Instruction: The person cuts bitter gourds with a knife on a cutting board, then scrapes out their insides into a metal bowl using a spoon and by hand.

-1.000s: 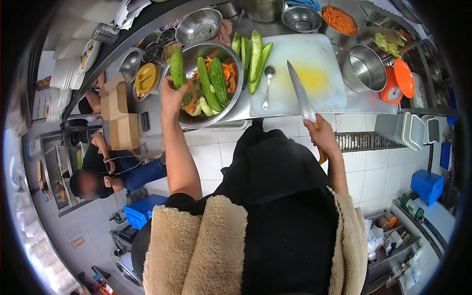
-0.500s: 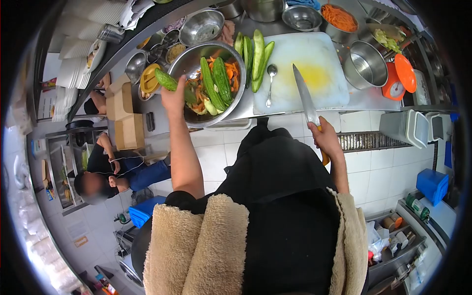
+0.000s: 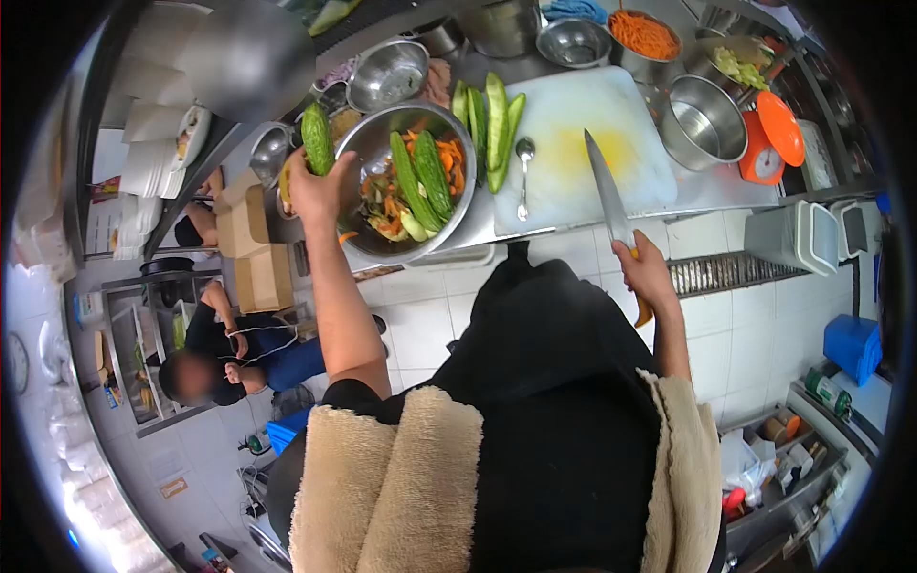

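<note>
My left hand point(image 3: 316, 189) is closed around the lower part of a green cucumber point(image 3: 317, 136), whose upper end points away from me. It is just left of a steel bowl point(image 3: 465, 196). In that bowl lie two long green cucumber pieces point(image 3: 416, 181) over orange carrot strips and other scraps. Low at the front edge of the counter, my right hand point(image 3: 647, 272) grips a knife point(image 3: 608, 196) by its yellow-orange handle. The blade reaches over a white cutting board point(image 3: 559, 119) with a yellow stain. A spoon point(image 3: 523, 181) and several cut cucumber lengths point(image 3: 496, 124) lie at the board's left side.
Behind the board stand a bowl of shredded carrot point(image 3: 646, 36) and an empty steel bowl point(image 3: 574, 43). A steel pot point(image 3: 704, 124) and an orange scale point(image 3: 764, 148) are at the right. Left of the counter are a cardboard box point(image 3: 258, 244) and a seated person point(image 3: 244, 349).
My left hand has moved left, away from the bowl's inside, and the cucumber has turned more upright. The knife shifted slightly right and down. A blurred grey shape now covers the upper-left shelf.
</note>
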Available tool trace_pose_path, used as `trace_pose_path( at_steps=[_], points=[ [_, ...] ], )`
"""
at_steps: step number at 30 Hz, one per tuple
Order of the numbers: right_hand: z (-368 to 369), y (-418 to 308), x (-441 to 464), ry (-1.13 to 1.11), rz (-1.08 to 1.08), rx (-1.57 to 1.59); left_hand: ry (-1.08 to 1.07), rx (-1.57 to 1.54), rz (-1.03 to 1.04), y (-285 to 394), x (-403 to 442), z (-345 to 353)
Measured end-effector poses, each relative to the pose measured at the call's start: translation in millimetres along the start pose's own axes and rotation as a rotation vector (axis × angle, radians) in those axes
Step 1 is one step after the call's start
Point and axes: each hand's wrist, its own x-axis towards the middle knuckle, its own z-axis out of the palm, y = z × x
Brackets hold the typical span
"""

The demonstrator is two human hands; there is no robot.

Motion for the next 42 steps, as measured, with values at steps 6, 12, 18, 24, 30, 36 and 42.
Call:
trace_pose_path(
  at_steps=[6, 12, 18, 24, 30, 36, 42],
  points=[
    [-3.2, -5.3, -12.7, 0.042, 0.041, 0.037, -0.350, -0.798, -0.527, -42.2, 5.4, 13.8],
    [-5.4, 11.5, -15.6, 0.041, 0.032, 0.065, -0.494, -1.342, -0.830, -35.7, -5.1, 17.4],
    [-7.9, 9.8, -10.9, 0.014, 0.006, 0.046, -0.667, -1.216, -0.763, -51.1, -16.2, 62.5],
    [-5.7, 5.3, 1.2, 0.015, -0.011, 0.038, -0.535, -0.335, -0.432, -11.3, -67.1, 137.2],
    [-7.6, -4.0, -3.7, 0.002, 0.003, 0.061, -0.532, 0.212, -0.114, 30.7, -78.9, 108.0],
    [-9.4, 3.9, -11.7, 0.027, 0.012, 0.092, -0.521, -0.822, -0.736, -31.7, -34.3, 76.3],
    [-10.0, 5.9, -7.8, 0.014, 0.013, 0.114, -0.793, -1.375, -0.690, 15.6, -41.1, 33.3]
  ],
)
